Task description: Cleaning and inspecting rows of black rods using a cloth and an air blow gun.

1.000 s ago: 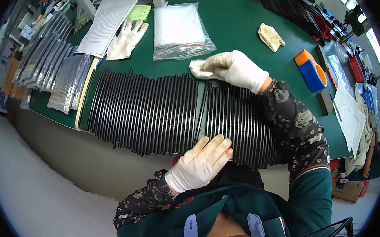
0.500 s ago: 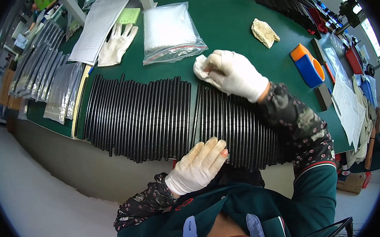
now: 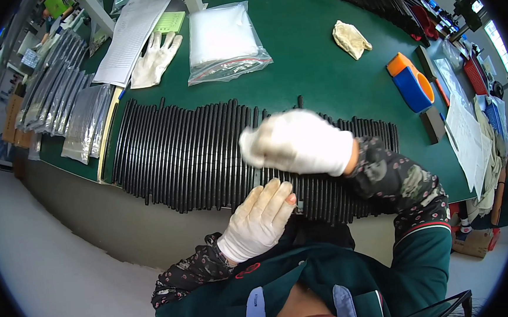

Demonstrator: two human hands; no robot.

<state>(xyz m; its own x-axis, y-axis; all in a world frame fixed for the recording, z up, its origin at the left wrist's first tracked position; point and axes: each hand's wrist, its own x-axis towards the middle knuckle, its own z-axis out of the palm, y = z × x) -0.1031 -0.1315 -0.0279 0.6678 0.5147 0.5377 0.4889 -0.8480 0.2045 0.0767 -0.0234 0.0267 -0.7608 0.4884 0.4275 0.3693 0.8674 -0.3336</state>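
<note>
Two groups of thin black rods lie side by side at the front edge of the green table, a left group (image 3: 177,158) and a right group (image 3: 333,194). My gloved left hand (image 3: 254,223) rests by their near ends at the gap, fingers stretched out flat and one fingertip bare. Above the right group, my gloved right hand (image 3: 309,143) is closed on a white cloth (image 3: 252,148). Motion blurs this hand and the cloth. It covers the middle of several rods, so I cannot tell whether the cloth touches them.
Behind the rods lie a clear zip bag (image 3: 225,40) of white material, a spare glove (image 3: 156,59) and a crumpled cloth (image 3: 352,40). Bagged rods (image 3: 83,120) stack at left. A blue-orange tape holder (image 3: 411,85) and dark block (image 3: 433,125) sit at right.
My right hand has swept with the cloth from the rods' far ends toward me, over their middle. Some rods near the gap have shifted. My left hand has moved slightly left.
</note>
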